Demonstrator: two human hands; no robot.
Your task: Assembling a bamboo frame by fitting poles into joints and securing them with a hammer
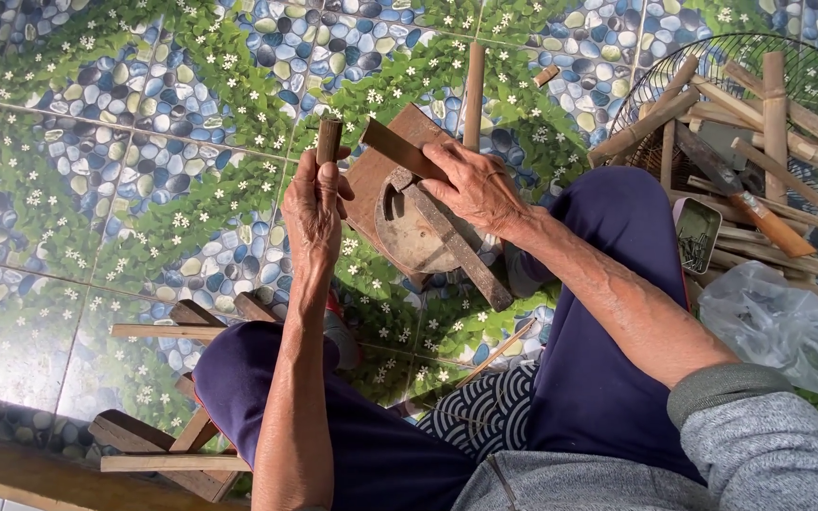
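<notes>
The person sits low over a tiled floor (97, 142) printed with blue and grey pebbles, green leaves and small white flowers, glossy where the light strikes it. The left hand (312, 203) is closed round a short bamboo piece (328, 142), a brown round stick held upright in the picture, its long axis running from 6 to 12 o'clock, with the cut top end clear of the fingers; that grip is narrow and wrapped around the stick's lower part. Just to the 3 o'clock side, the right hand (475, 185) holds a heavy cleaver (404, 149), its dark flat blade pointing toward 10 o'clock, the tip close to the bamboo piece; I cannot tell whether they touch. The fingers are folded over the blade's back near the handle, a firm closed grip.

Under both hands lies a worn wooden block (381, 180), reddish and flat, with a round rusty metal disc (414, 237) on it and a grey wooden bar (461, 251) slanting toward 5 o'clock. A long bamboo pole (473, 95) lies on the floor at 12 o'clock. At 2 o'clock a wire basket (712, 57) holds split bamboo lengths (778, 114) and a second knife (750, 203) with an orange-brown handle. A crumpled clear plastic bag (778, 322) lies at 4 o'clock. A rough wooden stool (172, 445) stands at 8 o'clock.
</notes>
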